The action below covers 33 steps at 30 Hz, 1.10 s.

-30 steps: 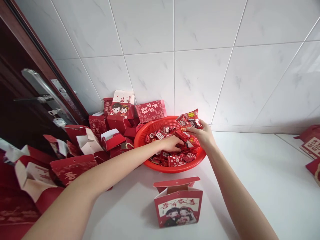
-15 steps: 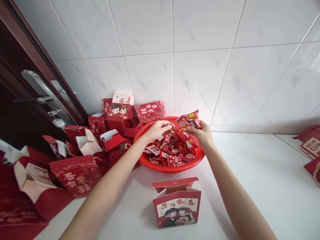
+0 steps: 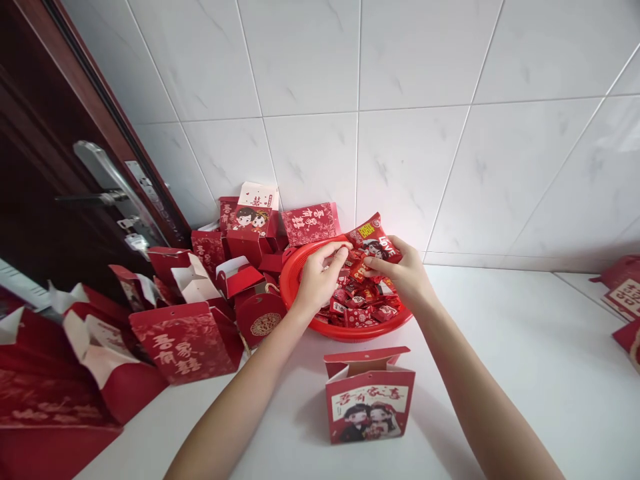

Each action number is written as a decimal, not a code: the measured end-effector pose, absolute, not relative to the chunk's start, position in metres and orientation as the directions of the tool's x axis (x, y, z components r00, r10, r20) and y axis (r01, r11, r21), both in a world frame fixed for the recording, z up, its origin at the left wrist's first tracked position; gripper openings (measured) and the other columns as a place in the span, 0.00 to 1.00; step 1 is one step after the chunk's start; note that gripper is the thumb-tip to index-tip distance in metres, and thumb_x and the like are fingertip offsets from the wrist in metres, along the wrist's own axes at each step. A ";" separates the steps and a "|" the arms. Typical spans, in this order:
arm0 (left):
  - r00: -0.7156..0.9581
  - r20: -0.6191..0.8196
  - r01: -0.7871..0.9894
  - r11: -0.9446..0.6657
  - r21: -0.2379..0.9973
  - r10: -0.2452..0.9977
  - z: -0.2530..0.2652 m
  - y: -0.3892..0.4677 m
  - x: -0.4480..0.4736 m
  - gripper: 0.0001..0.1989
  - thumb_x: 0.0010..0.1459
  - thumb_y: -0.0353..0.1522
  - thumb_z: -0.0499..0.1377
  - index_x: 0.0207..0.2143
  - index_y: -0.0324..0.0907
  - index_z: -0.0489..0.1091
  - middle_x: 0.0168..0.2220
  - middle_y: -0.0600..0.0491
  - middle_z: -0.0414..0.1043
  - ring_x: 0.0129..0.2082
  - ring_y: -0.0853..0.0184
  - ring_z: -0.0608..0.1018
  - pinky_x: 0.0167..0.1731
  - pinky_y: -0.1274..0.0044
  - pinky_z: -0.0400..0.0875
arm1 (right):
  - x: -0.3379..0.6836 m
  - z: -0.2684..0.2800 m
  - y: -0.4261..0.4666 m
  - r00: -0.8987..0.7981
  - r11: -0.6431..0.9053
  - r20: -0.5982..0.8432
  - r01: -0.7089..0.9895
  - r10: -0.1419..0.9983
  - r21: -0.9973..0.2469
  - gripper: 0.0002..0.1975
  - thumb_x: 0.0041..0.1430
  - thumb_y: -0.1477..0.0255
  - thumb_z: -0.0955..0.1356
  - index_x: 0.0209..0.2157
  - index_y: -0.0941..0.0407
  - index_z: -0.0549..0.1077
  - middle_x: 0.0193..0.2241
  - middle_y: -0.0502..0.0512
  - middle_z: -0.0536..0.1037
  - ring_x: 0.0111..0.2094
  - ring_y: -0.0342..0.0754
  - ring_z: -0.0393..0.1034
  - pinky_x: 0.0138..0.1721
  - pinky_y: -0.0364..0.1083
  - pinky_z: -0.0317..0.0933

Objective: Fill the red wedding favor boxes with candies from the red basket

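Note:
My right hand (image 3: 410,270) is closed on a red snack packet (image 3: 373,243) printed with "LOVE" and a cartoon figure, held above the far right of a red plastic basket (image 3: 357,335). Close to the packet's left edge, my left hand (image 3: 320,277) has its thumb and fingertips drawn together; what is between them, if anything, I cannot make out. Many small red-wrapped candies (image 3: 361,316) fill the basket, some of them hidden behind my left hand. In front of the basket, a red gift box (image 3: 370,403) with a cartoon couple stands upright, its top flaps parted.
Several red gift boxes (image 3: 187,343) crowd the white tabletop (image 3: 500,353) on the left, many with open tops. Behind them is a dark door with a metal handle (image 3: 113,180). A tiled wall (image 3: 415,167) runs along the back. More red packaging (image 3: 625,293) sits at far right.
My left hand has lifted a little from the candies, its thumb and fingers now pinched beside the packet. The packet in my right hand is tilted more upright. The view has shifted slightly left.

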<state>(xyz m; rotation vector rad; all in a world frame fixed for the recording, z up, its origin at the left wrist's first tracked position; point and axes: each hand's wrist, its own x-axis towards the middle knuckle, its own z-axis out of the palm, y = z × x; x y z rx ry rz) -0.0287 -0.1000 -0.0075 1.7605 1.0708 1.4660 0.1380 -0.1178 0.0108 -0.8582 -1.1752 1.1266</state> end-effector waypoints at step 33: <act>-0.199 0.741 0.285 -0.686 0.670 0.641 0.031 -0.177 -0.018 0.10 0.68 0.40 0.57 0.44 0.44 0.72 0.42 0.51 0.77 0.42 0.66 0.79 0.42 0.77 0.73 | 0.112 0.056 -0.205 -0.026 0.448 0.453 -0.112 0.891 -0.887 0.20 0.57 0.58 0.75 0.45 0.53 0.72 0.42 0.53 0.81 0.41 0.50 0.79 0.38 0.47 0.79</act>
